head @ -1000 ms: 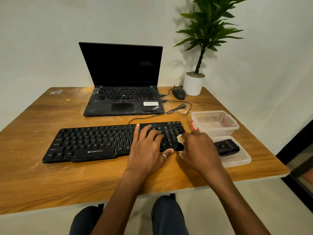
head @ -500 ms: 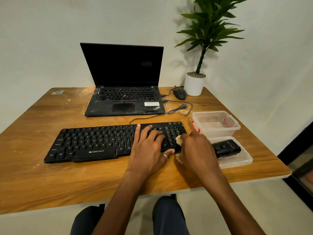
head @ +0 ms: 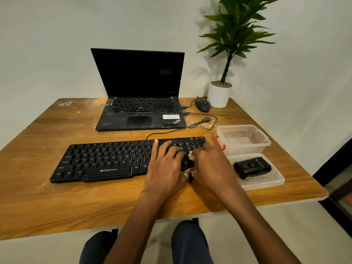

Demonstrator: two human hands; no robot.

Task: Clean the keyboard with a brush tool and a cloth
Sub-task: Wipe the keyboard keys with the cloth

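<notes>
Keyboard [head: 114, 161] on the table [head: 38, 197]. The left hand [head: 167, 168] lies flat on the keyboard's right-hand keys, fingers straight and spread, gripping nothing. The right hand [head: 211, 164], at the keyboard's right end, curls over a bunched pale cloth [head: 191, 156] resting against the keys.

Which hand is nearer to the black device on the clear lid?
Right. The right hand is just left of the black device, at the keyboard's right end; the left hand rests on keys farther left.
</notes>
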